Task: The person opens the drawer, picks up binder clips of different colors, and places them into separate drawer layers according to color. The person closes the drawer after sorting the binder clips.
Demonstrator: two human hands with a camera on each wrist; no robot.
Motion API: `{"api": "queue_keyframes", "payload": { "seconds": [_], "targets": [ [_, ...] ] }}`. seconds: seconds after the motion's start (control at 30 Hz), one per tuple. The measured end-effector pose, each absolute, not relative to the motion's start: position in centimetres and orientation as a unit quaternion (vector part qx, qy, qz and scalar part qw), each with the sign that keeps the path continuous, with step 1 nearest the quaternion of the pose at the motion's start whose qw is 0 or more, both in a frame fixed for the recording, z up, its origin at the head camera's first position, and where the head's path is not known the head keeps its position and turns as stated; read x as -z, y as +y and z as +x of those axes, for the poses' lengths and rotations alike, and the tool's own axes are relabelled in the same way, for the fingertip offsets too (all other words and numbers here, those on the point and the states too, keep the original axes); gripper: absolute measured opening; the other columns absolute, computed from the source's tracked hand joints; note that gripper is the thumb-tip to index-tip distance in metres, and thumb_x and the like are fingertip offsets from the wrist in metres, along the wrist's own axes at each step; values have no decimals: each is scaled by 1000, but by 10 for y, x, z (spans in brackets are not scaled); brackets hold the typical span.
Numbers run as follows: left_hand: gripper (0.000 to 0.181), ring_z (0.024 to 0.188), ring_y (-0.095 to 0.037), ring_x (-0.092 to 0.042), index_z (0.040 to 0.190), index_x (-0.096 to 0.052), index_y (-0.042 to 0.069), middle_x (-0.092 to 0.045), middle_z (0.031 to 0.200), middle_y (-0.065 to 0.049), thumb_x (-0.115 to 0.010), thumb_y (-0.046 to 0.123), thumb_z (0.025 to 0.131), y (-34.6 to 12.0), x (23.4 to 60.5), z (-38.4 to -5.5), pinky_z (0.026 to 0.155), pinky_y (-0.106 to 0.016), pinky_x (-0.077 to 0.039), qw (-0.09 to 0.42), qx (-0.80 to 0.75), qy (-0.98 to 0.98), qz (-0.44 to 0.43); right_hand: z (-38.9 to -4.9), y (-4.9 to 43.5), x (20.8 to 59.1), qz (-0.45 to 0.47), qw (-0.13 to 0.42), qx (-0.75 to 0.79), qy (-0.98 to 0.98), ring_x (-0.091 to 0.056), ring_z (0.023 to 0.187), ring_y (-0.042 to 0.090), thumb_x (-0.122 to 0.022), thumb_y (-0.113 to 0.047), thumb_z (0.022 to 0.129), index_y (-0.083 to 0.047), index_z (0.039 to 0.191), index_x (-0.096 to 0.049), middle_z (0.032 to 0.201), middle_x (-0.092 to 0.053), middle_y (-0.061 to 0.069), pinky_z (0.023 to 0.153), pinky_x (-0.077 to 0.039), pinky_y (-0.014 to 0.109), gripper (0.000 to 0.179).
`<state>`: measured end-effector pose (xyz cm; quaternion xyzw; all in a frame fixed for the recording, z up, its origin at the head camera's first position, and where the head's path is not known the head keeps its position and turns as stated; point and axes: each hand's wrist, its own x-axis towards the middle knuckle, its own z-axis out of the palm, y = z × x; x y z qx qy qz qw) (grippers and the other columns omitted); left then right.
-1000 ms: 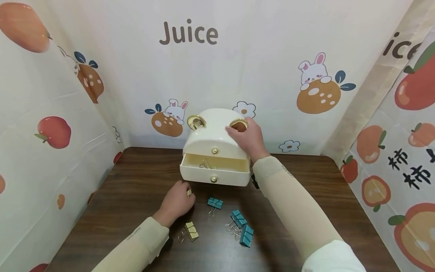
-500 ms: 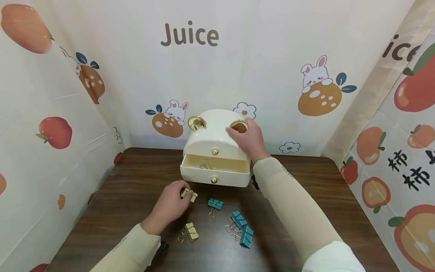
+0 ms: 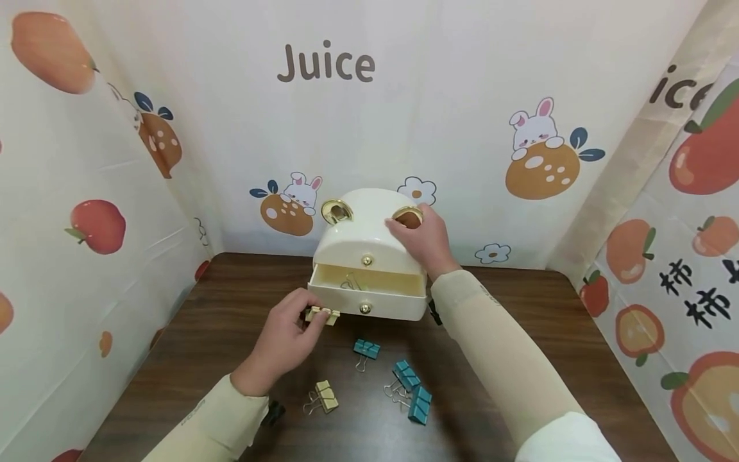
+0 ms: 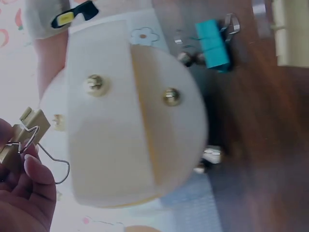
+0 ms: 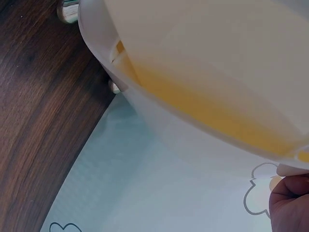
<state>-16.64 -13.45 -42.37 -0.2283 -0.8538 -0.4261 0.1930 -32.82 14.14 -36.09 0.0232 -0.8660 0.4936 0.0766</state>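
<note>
My left hand (image 3: 278,340) pinches a pale yellow binder clip (image 3: 323,315) by the lower left front of a cream drawer box (image 3: 369,218). In the left wrist view the clip (image 4: 35,126) shows its wire handles between thumb and fingers. The box's lower drawer (image 3: 335,299) is pulled out; wire handles (image 3: 349,281) show inside it. My right hand (image 3: 426,240) grips the gold-rimmed right ear (image 3: 402,210) on top of the box. Only part of that hand (image 5: 292,203) appears at the right wrist view's edge.
A second yellow binder clip (image 3: 327,396) lies on the brown wooden table (image 3: 231,289) near the left forearm. Teal binder clips lie in front of the box: one (image 3: 366,348) alone, two more (image 3: 419,405) close together. A printed curtain (image 3: 439,77) stands behind.
My left hand has lifted the yellow clip from the table and brought it up toward the drawer front. My right hand stays on the ear.
</note>
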Motion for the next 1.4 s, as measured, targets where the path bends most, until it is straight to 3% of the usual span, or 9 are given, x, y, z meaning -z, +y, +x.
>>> {"api": "queue_keyframes", "payload": {
  "seconds": [0.2,0.53,0.87,1.4],
  "targets": [
    [15,79,-9,-51,101,-63,19,-55,95,10,-75,13,96,-131,402,-170,63,-27,-48,209,395,-852,-273,-326,144,363,14,71,-488,-870,-61,86,24,-77,-58,84,-14,110,-52,97,-59,9,68,-53,39,57],
    [13,82,-11,-52,102,-65,11,-61,97,2,-75,11,94,-116,363,-183,65,-28,-52,239,330,-843,-351,-328,143,361,20,75,-493,-867,-62,85,25,-77,-59,84,-14,110,-53,97,-60,8,67,-54,39,57],
    [13,83,-12,-54,103,-65,10,-61,96,0,-72,16,95,-93,353,-204,68,-28,-52,270,320,-833,-363,-328,142,361,22,83,-492,-867,-62,84,24,-78,-58,84,-13,109,-53,97,-60,9,68,-53,38,57],
    [10,81,-13,-53,101,-68,7,-62,90,-1,-71,16,97,-51,341,-226,71,-28,-49,254,347,-825,-368,-329,144,363,41,92,-493,-864,-59,85,24,-76,-60,84,-12,110,-53,97,-59,9,68,-52,38,60]
  ]
}}
